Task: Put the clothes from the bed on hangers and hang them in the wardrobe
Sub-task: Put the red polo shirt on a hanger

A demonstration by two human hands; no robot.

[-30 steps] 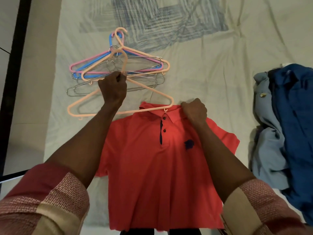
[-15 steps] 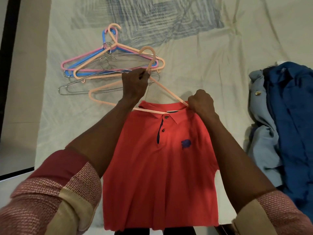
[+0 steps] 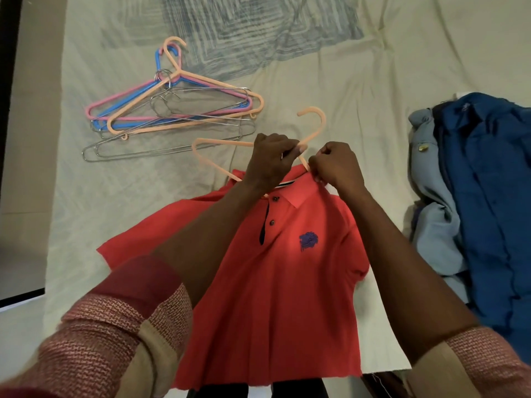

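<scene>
A red polo shirt lies face up on the bed, its collar away from me. My left hand grips a peach plastic hanger at its neck, just above the collar. The hanger's right arm goes into the collar opening, while its left arm and hook stay outside. My right hand pinches the collar's right edge beside the hanger.
A pile of spare hangers, pink, blue, peach and wire, lies on the sheet to the upper left. A blue shirt and a light blue garment are heaped at the right. The bed's left edge borders the floor.
My left hand has carried the peach hanger right, from the hanger pile to the collar, and one arm has entered the neck opening. My right hand has stayed on the collar.
</scene>
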